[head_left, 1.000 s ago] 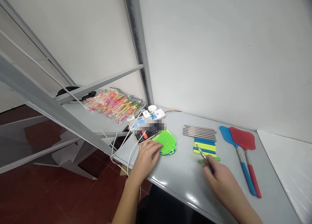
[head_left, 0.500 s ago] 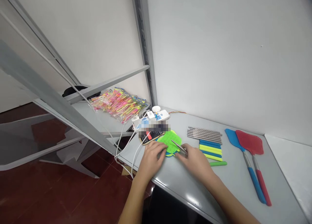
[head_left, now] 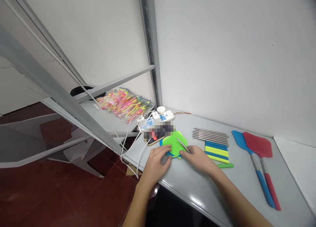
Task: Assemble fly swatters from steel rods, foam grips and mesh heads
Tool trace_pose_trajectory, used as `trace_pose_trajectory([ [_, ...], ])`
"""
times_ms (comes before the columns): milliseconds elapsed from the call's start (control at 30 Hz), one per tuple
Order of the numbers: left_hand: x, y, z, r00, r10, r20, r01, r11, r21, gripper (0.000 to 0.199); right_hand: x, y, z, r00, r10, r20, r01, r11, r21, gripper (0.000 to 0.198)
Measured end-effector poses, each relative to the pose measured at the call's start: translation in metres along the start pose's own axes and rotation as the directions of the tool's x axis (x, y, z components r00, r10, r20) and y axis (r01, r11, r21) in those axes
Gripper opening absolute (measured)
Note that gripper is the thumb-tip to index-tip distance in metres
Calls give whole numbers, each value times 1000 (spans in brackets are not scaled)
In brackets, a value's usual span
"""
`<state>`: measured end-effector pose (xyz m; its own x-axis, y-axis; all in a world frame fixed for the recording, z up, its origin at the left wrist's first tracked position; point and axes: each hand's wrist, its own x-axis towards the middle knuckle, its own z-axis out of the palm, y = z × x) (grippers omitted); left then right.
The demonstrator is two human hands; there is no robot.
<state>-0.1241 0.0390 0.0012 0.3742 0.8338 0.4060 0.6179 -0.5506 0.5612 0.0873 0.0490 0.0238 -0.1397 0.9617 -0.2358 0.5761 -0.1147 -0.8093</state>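
Observation:
A bright green perforated fly swatter head [head_left: 174, 144] tops a small stack on the grey table, with blue and yellow edges showing beneath. My left hand [head_left: 157, 162] rests its fingertips on the stack's left edge, thumb apart from the fingers. Closed around a thin silver metal rod [head_left: 182, 144], my right hand [head_left: 198, 158] lies at the stack's right side. The rod slants across the green head; its other end is hidden in the hand. Beyond that hand lie blue and yellow handles [head_left: 216, 154] and a green handle [head_left: 225, 165], partly covered by the wrist.
Several metal rods [head_left: 211, 135] lie behind the handles. A blue swatter [head_left: 264, 187] and a red swatter [head_left: 258, 144] lie at right. A phone [head_left: 156, 139], power strip [head_left: 168, 116] and white cables are at left. Bagged colourful items [head_left: 125, 105] lie beyond the frame post [head_left: 150, 45].
My left thumb has drawn away from the fingers. The right hand keeps the rod over the green head. The whole view has shifted slightly.

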Motion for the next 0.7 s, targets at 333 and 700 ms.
trace_pose_trajectory([
  [333, -2, -6, 4, 1000, 10, -8, -9, 992, 126, 33, -14, 3, -28, 997, 60, -42, -48, 972, 230, 31],
  [700, -1, 8, 12, 969, 135, -205, -106, 983, 147, 18, -1, 10, -14, 991, 96, -91, -62, 945, 321, 30],
])
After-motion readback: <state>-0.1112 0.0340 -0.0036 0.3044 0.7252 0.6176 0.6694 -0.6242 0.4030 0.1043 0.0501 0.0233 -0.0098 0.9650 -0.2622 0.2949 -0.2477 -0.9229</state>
